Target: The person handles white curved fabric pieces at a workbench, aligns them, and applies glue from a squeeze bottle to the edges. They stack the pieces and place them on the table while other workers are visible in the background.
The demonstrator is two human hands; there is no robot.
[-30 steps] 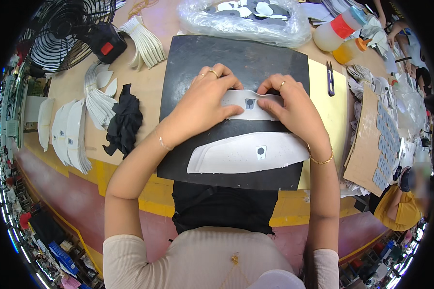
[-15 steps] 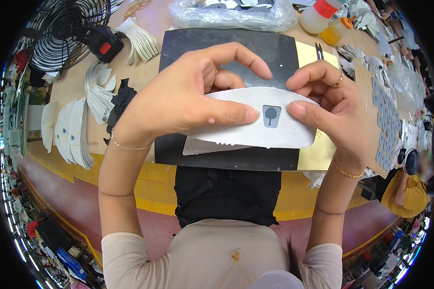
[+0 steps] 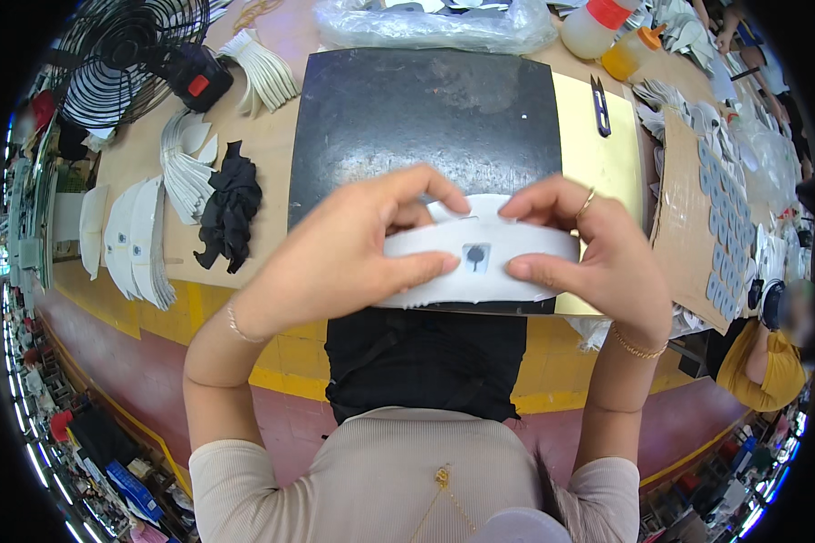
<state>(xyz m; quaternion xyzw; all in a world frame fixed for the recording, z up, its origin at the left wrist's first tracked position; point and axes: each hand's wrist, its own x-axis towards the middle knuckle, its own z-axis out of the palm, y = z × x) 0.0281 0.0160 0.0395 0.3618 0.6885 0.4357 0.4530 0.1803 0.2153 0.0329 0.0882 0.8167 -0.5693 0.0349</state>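
Note:
A curved white fabric piece (image 3: 525,242) is held level over the near edge of a black mat (image 3: 426,109). At its middle sits a small grey patch with a dark tree shape (image 3: 476,258). My left hand (image 3: 371,237) pinches the piece left of the patch, thumb on the face and fingers behind the upper edge. My right hand (image 3: 598,244) grips it the same way on the right, its thumb close to the patch. Part of another white piece shows just behind the upper edge, between my fingertips; how it lies is partly hidden.
Thread snips (image 3: 600,107) lie on a yellow sheet (image 3: 598,172). Cardboard with grey patches (image 3: 688,226) is at right, glue bottles (image 3: 632,54) behind. On the left are stacked white pieces (image 3: 136,240), black cloth (image 3: 230,208) and a fan (image 3: 127,54).
Both hands have brought the white piece down toward me and slightly left, nearer the mat. The loose white piece that showed beneath it is no longer seen there.

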